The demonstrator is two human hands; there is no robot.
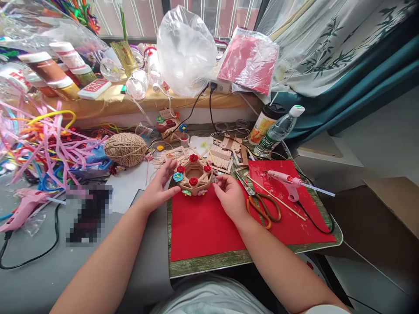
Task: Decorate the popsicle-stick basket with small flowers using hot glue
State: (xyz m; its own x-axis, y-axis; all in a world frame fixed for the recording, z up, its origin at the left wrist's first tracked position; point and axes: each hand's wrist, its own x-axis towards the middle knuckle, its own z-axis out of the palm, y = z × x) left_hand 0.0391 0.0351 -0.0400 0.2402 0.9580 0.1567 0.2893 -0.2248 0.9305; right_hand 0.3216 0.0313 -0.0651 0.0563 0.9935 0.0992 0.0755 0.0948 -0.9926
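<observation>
Pale clothing (212,298) at lower edge, nearest the lens; two bare forearms reach forward from either side of it. Work surface: table (209,265) with greenish wood-grain top and light edging, abutted on the left by a grey surface (144,253). Red sheet (209,235) covers much of the table's near part.

Octagonal stick box (196,190), trimmed with red roses and smaller coloured flowers, sits at the sheet's far left part, between the hands. Left hand (160,185): thumb and fingers spread apart, set against the box's left side. Right hand (231,196): thumb and forefinger near each other at the box's right side; cannot tell whether they close on anything.

On the sheet, right: scissors (250,191), thin stick (278,199), pink glue gun (288,179). Beyond: piled wooden sticks (222,158), twine ball (126,149), bottle (276,133). Tangled pipe cleaners (49,148), far left.

Room: barred window (131,19) behind a gold-covered sill (124,104) bearing jars and a clear plastic bag (186,52). Sheer white and teal curtains (360,89) to the right; cardboard box (393,200) beyond the table's right edge.
</observation>
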